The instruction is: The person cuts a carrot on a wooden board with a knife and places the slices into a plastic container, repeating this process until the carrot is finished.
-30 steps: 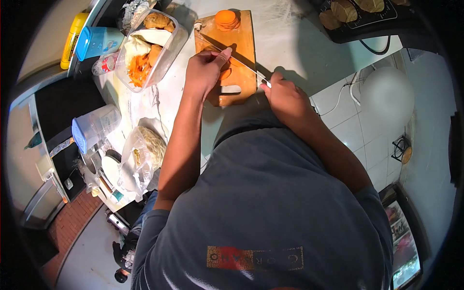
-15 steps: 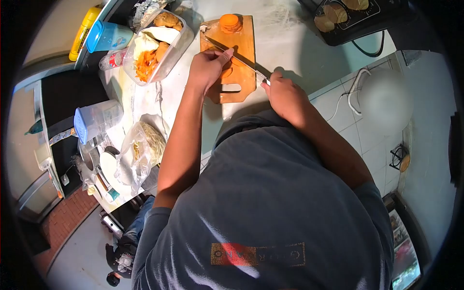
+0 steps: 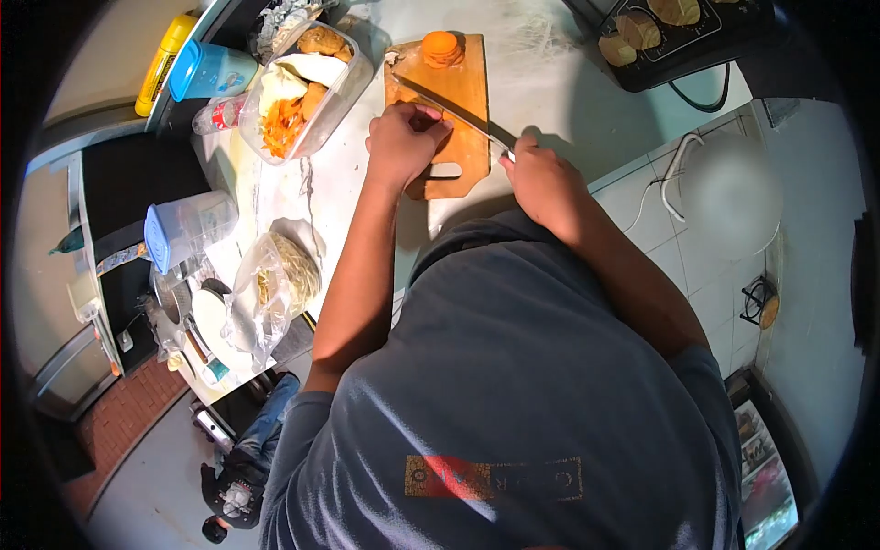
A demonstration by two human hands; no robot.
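Observation:
My right hand (image 3: 541,181) is wrapped round the handle of a knife (image 3: 451,107). Its long blade slants across the wooden cutting board (image 3: 469,69), with the tip toward the board's far left side. Just below the blade, on the near half of the board, my left hand (image 3: 401,151) is closed with curled fingers. What lies in or under those fingers is mostly hidden. A small stack of round carrot slices (image 3: 443,49) sits at the board's far end, beyond the blade.
Left of the board stands a clear plastic tub (image 3: 344,96) holding shredded carrot (image 3: 282,124) and potatoes. A blue-lidded container (image 3: 197,225) and a plastic bag (image 3: 275,280) are further left. A black appliance (image 3: 678,46) stands at the far right. Another person (image 3: 240,477) is at lower left.
My left hand has shifted right and slightly toward me, away from the blade, and now covers the carrot slice seen beneath it before. The knife has barely moved.

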